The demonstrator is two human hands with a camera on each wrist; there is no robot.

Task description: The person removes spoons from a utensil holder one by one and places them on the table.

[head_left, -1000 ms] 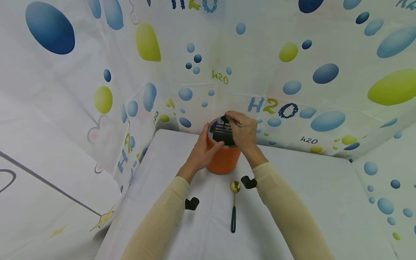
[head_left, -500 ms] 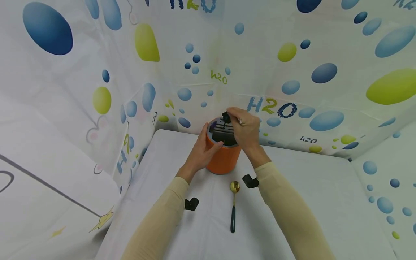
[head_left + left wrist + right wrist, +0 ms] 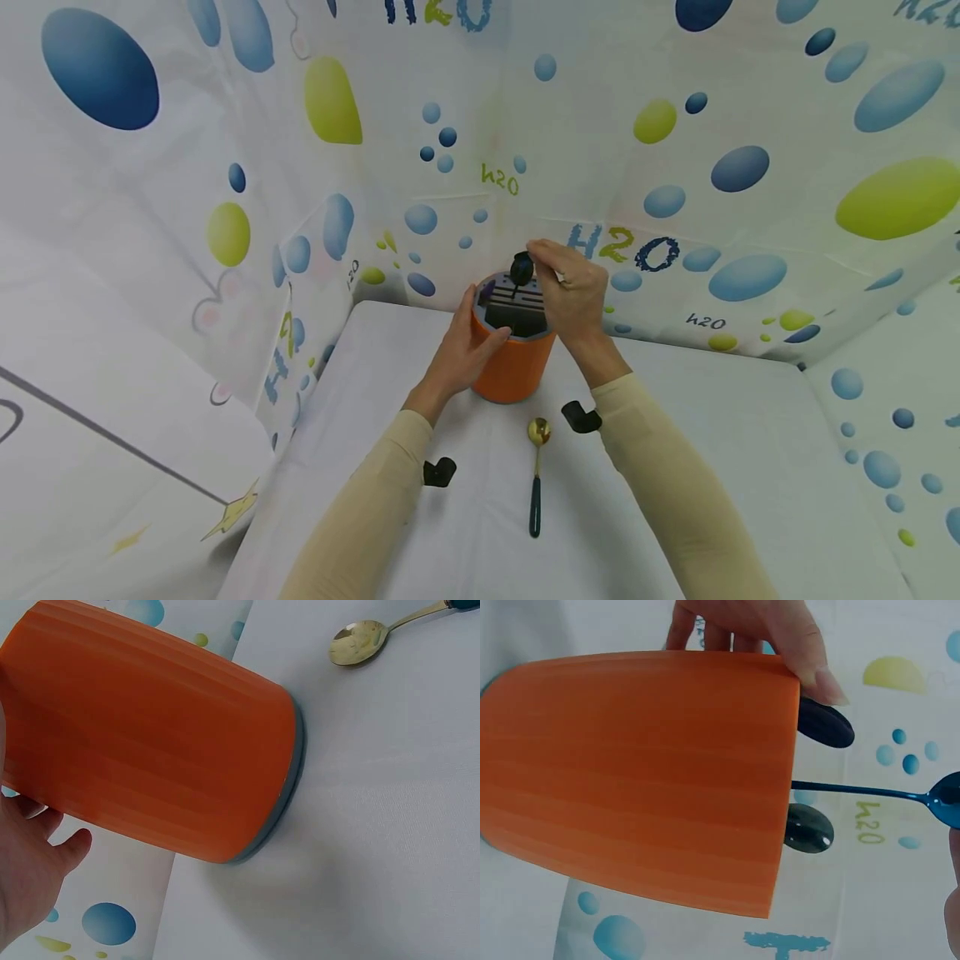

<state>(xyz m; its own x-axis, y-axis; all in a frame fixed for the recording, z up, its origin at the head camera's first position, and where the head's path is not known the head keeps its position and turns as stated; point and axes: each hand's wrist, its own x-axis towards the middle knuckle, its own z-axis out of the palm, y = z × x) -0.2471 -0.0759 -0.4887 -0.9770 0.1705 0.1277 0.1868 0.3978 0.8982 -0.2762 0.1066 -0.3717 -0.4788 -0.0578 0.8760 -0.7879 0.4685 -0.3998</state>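
An orange utensil holder (image 3: 510,371) with a grey base stands at the back of the table. My left hand (image 3: 463,354) grips its left side, thumb at the rim and fingers round the outside. Above the opening, my right hand (image 3: 576,292) pinches a dark blue spoon (image 3: 946,799) by its bowl end. That spoon's thin handle points down into the holder, its lower part hidden by the wall. Two other dark spoon bowls, a nearer one (image 3: 810,829) and one (image 3: 826,724) beside the left thumb, stick out past the rim in the right wrist view.
On the white tablecloth (image 3: 675,467), in front of the holder, lies a gold spoon (image 3: 538,431) with a dark green handle. Behind the table rises a white sheet (image 3: 585,133) with blue and green spots. Black mounts (image 3: 581,417) sit at both wrists.
My right hand has risen and shifted a little right, lifting the spoon so more of its bowl shows above the holder. My left hand keeps its grip; the gold spoon lies still.
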